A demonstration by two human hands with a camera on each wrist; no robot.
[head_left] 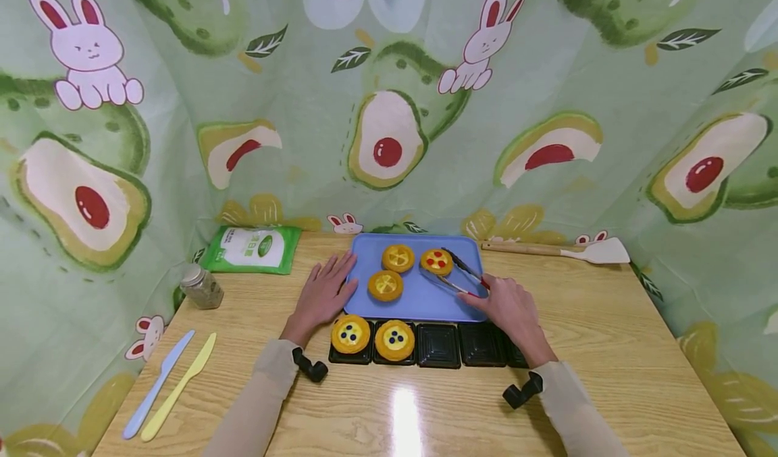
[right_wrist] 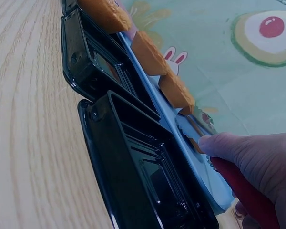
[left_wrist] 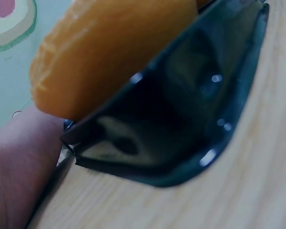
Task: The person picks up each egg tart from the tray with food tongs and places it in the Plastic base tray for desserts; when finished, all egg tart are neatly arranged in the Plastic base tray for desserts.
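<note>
My right hand [head_left: 509, 308] grips tongs [right_wrist: 243, 191] with red handles, whose arms stand on either side of an egg tart with red dots [head_left: 436, 262] on the blue tray [head_left: 419, 307]. Whether the tips touch that tart is hard to tell. Two plain-topped egg tarts, one at the back [head_left: 398, 258] and one nearer [head_left: 385, 286], lie left of it. With fingers extended, my left hand [head_left: 325, 293] rests at the tray's left edge. In front of the tray, tarts with dark blue dots [head_left: 350, 334] sit in the two leftmost black plastic boxes [head_left: 439, 345] of a row.
At the back left lies a green-and-white packet [head_left: 252, 249], with a glass shaker jar [head_left: 202, 287] near it. A blue knife [head_left: 159, 384] and a yellow knife [head_left: 179, 387] lie at the left. Behind the right arm is a spatula [head_left: 559, 250]. A patterned curtain [head_left: 304, 153] encloses the table.
</note>
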